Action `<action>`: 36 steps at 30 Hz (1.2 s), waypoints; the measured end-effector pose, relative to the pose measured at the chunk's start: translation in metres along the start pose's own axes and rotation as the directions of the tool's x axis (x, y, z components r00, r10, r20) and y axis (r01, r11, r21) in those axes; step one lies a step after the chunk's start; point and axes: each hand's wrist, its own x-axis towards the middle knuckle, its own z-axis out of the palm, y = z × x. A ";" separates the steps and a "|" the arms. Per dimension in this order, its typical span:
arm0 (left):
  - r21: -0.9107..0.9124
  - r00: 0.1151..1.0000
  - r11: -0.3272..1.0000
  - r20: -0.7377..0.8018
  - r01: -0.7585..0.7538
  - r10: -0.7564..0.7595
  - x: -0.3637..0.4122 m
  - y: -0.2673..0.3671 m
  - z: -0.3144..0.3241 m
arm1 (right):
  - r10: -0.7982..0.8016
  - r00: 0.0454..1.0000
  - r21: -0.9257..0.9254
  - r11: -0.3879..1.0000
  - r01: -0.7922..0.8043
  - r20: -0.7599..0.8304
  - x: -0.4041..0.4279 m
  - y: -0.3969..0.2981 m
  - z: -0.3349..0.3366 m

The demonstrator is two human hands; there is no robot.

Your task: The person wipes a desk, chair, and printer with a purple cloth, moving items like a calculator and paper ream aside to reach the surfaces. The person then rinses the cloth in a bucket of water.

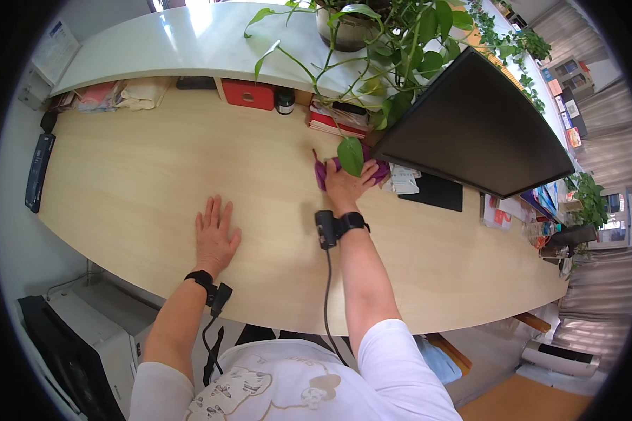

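Palm down on the pale wood desk, my left hand lies with its fingers extended and nothing in it. Further forward and to the right, my right hand holds a purple cloth flat against the desktop, fingers spread over it. Part of the cloth is hidden under the hand and a hanging plant leaf. Each wrist wears a black strap with a small cabled device.
A black monitor stands right of the cloth, above a white packet and a black pad. A potted vine trails from the raised white counter. Below it are a red box and a dark bottle.
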 end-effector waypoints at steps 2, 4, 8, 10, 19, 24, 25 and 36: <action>-0.010 1.000 1.000 0.002 -0.003 0.003 0.000 0.000 0.000 | -0.124 0.979 0.125 0.987 0.105 0.159 -0.002 -0.035 -0.002; -0.017 1.000 1.000 -0.002 -0.007 0.007 0.000 -0.001 -0.001 | -0.313 0.901 0.074 0.950 0.305 0.301 -0.022 -0.084 0.007; -0.031 1.000 0.999 -0.004 -0.010 0.010 0.000 -0.001 -0.003 | -0.694 0.649 0.322 0.720 0.615 0.312 -0.045 -0.128 0.021; -0.030 1.000 1.000 -0.004 -0.010 0.010 0.000 -0.001 -0.003 | -0.727 0.608 0.390 0.686 0.615 0.321 -0.042 -0.110 0.018; -0.060 1.000 0.998 0.017 0.020 -0.019 0.000 -0.003 0.001 | -0.045 0.998 0.055 0.997 0.047 -0.033 -0.014 0.003 -0.008; -0.059 1.000 0.998 0.004 0.019 -0.018 -0.001 -0.004 0.002 | -0.476 0.847 0.156 0.879 0.451 0.238 -0.046 -0.102 0.027; -0.055 1.000 0.998 -0.016 0.003 -0.004 -0.001 -0.004 0.002 | -0.544 0.808 0.237 0.836 0.496 0.226 -0.044 -0.120 0.030; -0.066 0.999 0.998 -0.042 0.001 -0.004 -0.001 -0.005 0.001 | -0.287 0.941 0.119 0.956 0.269 0.180 -0.058 -0.055 -0.003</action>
